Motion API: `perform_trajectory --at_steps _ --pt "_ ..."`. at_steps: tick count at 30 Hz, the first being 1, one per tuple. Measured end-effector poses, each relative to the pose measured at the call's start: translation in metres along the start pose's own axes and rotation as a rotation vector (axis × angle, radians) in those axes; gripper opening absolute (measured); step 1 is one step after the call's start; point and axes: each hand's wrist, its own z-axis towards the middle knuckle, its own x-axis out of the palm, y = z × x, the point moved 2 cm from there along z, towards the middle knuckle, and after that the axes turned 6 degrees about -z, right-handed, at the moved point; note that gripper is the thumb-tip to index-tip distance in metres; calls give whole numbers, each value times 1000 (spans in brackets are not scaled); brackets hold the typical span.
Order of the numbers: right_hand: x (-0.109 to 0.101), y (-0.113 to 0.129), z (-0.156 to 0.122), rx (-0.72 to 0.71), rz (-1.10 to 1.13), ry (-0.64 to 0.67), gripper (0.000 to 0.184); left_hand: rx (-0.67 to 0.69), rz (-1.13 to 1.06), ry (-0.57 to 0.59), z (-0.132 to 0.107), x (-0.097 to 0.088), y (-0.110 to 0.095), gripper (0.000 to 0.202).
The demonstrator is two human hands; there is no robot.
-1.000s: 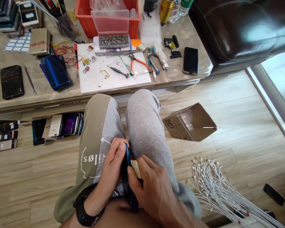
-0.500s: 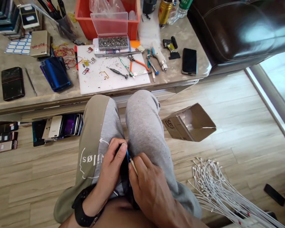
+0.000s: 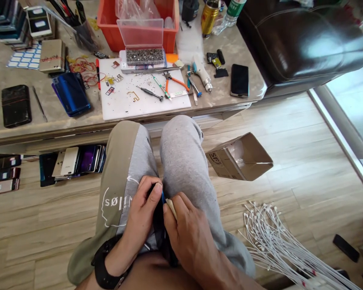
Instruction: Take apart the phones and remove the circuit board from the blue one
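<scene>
Over my lap, my left hand (image 3: 142, 215) is closed round a thin, blue-edged phone (image 3: 163, 197), which stands edge-on to me. Most of that phone is hidden by the fingers, the thumb lying along its top edge. Close against it on the right, my right hand (image 3: 191, 231) pinches a thin, pale, flat tool (image 3: 171, 208). Its near end disappears under the fingers, and its far end lies at the phone's blue edge. I cannot make out its exact kind.
On the table ahead, a white mat (image 3: 117, 104) carries a screwdriver (image 3: 149, 92), orange-handled cutters (image 3: 177, 80) and a clear box of screws (image 3: 144, 56). Blue phones (image 3: 71, 94) lie left of it. An open cardboard box (image 3: 230, 163) and white cables (image 3: 272, 233) are on the floor.
The pale tool in my right hand has turned, so more of its flat face shows. My left hand stays on the phone. The view has shifted slightly.
</scene>
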Motion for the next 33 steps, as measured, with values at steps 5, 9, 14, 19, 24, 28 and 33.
perform_trajectory --at_steps 5,9,14,19,24,28,33 --pt "4 0 3 8 12 -19 39 -11 -7 12 0 0 2 30" --pt "-8 -4 10 55 105 97 32 3 -2 10 -1 3 -2 34" --pt "-21 -9 15 104 91 194 31 38 34 -35 -2 7 -3 38" --pt "-8 -8 9 66 -8 111 35 25 69 -63 -2 8 2 38" --pt "6 -5 7 45 -73 -33 45 11 83 -89 0 8 5 37" --pt "12 -4 8 77 -79 -58 44 9 90 -93 2 8 9 36" --pt "13 -4 8 107 -85 -26 40 9 95 -93 4 9 11 34"
